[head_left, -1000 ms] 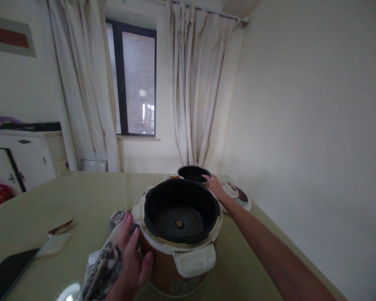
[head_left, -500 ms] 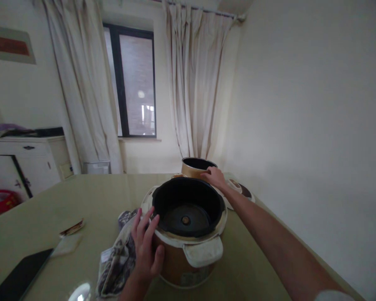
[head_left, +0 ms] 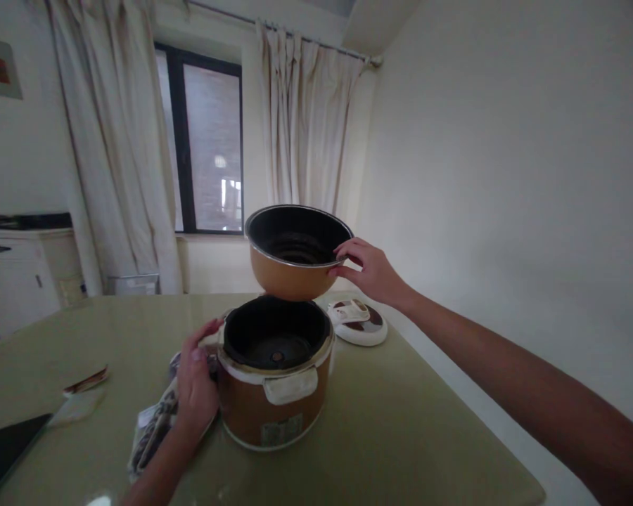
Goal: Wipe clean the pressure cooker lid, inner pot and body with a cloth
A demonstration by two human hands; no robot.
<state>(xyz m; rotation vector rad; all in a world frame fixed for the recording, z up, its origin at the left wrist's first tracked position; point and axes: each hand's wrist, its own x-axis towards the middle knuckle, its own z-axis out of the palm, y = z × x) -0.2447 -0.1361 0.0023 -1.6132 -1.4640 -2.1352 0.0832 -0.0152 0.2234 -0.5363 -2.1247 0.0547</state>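
Pale curtains, dark-framed window, white cabinet

- You're in a home — a domestic room, by its look.
- Long pale curtains flank your window.
- A white cabinet with a drawer stands to your left.
- A household cooker sits on your table.

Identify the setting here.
Probably a home dining area: a window with long curtains, a white cabinet, and a table holding a cooker.
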